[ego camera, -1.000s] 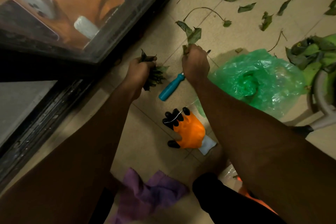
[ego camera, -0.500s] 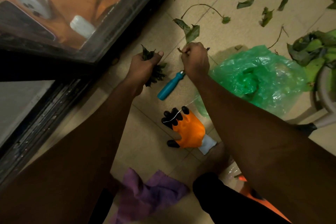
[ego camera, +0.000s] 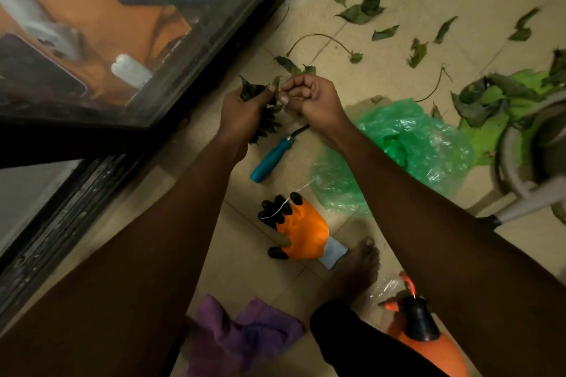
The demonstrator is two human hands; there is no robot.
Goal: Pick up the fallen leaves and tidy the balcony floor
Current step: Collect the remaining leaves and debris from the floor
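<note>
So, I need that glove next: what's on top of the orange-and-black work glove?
Only a thin white string, crossing the orange-and-black work glove's black fingertips. Whatever lies beneath is covered.

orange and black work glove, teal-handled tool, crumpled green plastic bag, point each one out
orange and black work glove (ego camera: 306, 232), head view, on its orange back
teal-handled tool (ego camera: 269, 159), head view, mid-handle
crumpled green plastic bag (ego camera: 422, 147), head view, its crinkled middle
</note>
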